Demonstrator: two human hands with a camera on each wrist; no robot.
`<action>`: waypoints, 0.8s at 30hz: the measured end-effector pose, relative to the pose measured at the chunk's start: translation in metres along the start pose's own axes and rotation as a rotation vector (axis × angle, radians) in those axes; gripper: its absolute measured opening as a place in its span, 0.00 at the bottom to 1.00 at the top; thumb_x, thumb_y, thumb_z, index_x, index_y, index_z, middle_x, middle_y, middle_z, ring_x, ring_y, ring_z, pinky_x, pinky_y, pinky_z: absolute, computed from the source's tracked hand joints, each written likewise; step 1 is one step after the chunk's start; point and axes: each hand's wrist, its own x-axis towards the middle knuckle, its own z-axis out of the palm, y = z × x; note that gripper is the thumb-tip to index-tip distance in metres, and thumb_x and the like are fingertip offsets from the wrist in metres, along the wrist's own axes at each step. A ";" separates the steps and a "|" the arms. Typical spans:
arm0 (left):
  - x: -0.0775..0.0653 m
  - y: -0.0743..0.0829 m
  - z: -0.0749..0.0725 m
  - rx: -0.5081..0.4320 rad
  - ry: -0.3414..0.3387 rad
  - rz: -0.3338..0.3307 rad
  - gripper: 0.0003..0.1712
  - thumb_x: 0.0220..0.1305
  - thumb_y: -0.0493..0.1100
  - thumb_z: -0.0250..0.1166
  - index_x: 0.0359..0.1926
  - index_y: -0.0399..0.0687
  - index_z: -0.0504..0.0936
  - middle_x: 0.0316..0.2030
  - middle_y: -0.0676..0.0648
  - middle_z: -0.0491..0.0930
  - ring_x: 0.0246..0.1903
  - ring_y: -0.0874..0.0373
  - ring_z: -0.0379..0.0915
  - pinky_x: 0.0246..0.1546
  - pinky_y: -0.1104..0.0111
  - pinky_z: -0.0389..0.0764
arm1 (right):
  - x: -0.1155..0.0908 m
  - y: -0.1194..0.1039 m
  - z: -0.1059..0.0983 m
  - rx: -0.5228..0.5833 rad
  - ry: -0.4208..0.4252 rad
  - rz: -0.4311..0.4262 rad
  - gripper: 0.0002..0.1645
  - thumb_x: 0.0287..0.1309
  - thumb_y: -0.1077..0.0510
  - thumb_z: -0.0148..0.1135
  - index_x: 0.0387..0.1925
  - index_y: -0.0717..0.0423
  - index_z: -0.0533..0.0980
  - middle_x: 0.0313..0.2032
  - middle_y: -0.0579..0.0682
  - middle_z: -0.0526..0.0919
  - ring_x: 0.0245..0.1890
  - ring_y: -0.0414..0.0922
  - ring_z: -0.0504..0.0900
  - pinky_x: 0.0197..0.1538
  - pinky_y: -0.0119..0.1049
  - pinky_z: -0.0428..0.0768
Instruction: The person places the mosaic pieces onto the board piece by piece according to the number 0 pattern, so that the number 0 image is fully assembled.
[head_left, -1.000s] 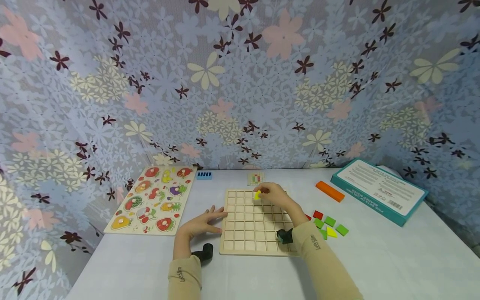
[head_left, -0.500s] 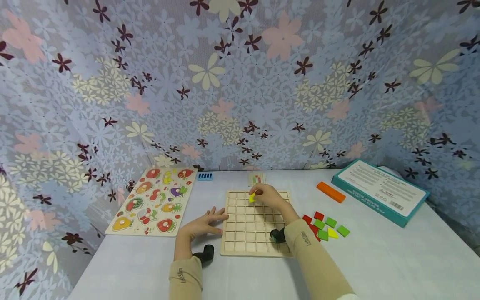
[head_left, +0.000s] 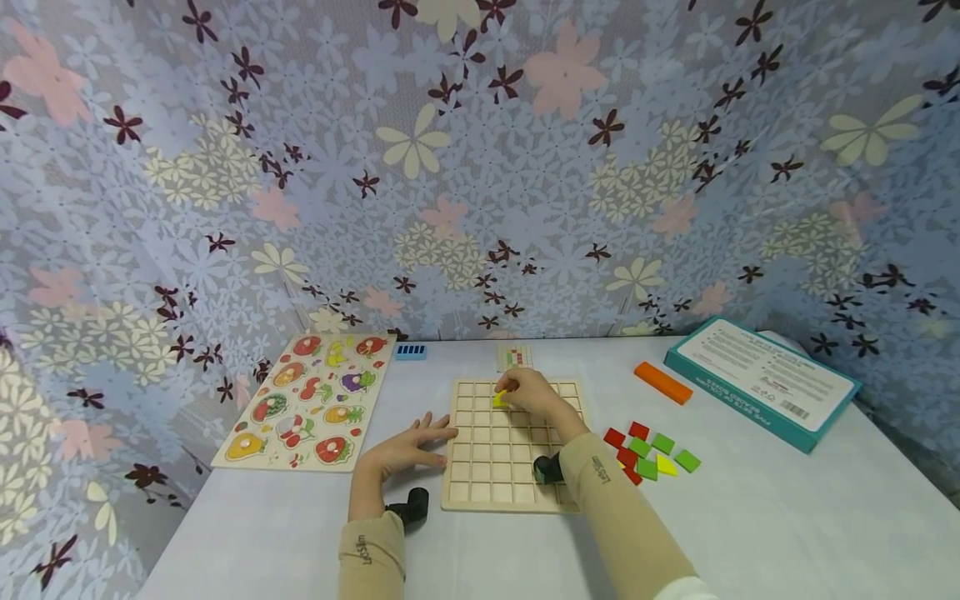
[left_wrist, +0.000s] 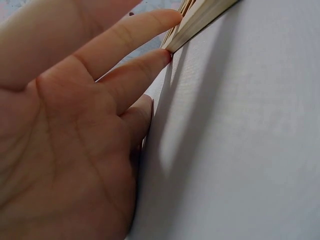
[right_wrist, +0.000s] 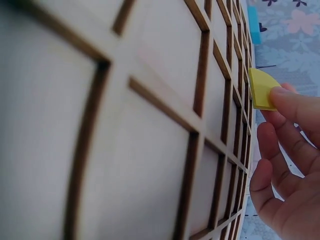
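Note:
A yellow quarter-circle tile [right_wrist: 262, 91] is pinched between the thumb and fingers of my right hand [head_left: 528, 392]. That hand is over the far rows of a wooden grid board [head_left: 480, 471], and the tile is right at the grid's ridges. My left hand [head_left: 405, 447] lies on the table left of the board. Its fingers are spread and straight, with fingertips at the board's left edge in the left wrist view [left_wrist: 135, 75]. Behind the board lies a small pattern card [head_left: 513, 357] with a coloured design.
Red, green and yellow tiles [head_left: 647, 469] lie loose right of the board. An orange bar [head_left: 663, 382] and a teal box [head_left: 761, 383] are farther right. A fruit puzzle board [head_left: 303, 404] lies at left, near a small blue piece [head_left: 411, 352].
My right hand has moved left and slightly down over the board with the yellow tile, uncovering the red tiles at right. The left hand stays at the board's edge.

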 end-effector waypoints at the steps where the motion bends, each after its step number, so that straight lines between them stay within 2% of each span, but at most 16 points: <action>1: 0.000 0.000 0.000 -0.002 0.000 -0.002 0.34 0.53 0.43 0.69 0.62 0.47 0.71 0.71 0.47 0.49 0.70 0.45 0.22 0.65 0.43 0.29 | 0.001 0.001 0.000 0.002 -0.001 0.006 0.06 0.55 0.68 0.59 0.36 0.63 0.77 0.33 0.52 0.78 0.33 0.44 0.74 0.37 0.36 0.76; 14: 0.001 -0.001 0.001 -0.018 0.000 -0.009 0.33 0.53 0.43 0.68 0.61 0.47 0.71 0.71 0.47 0.49 0.70 0.45 0.22 0.65 0.43 0.28 | 0.001 0.004 0.002 -0.028 -0.011 0.031 0.06 0.55 0.70 0.59 0.35 0.60 0.77 0.34 0.51 0.79 0.34 0.45 0.75 0.38 0.37 0.76; 18: 0.002 -0.002 0.001 -0.028 -0.004 -0.007 0.33 0.53 0.42 0.68 0.61 0.46 0.71 0.71 0.47 0.49 0.70 0.46 0.22 0.65 0.43 0.29 | 0.002 0.004 0.004 -0.085 -0.008 0.038 0.06 0.55 0.68 0.59 0.35 0.59 0.78 0.34 0.50 0.79 0.35 0.45 0.75 0.39 0.38 0.76; 24: 0.002 -0.002 0.000 -0.027 -0.009 -0.002 0.33 0.53 0.42 0.68 0.62 0.46 0.71 0.71 0.47 0.48 0.70 0.46 0.22 0.65 0.44 0.29 | 0.006 0.005 0.005 -0.183 0.001 0.002 0.06 0.53 0.68 0.61 0.33 0.59 0.80 0.32 0.51 0.79 0.33 0.44 0.74 0.40 0.39 0.74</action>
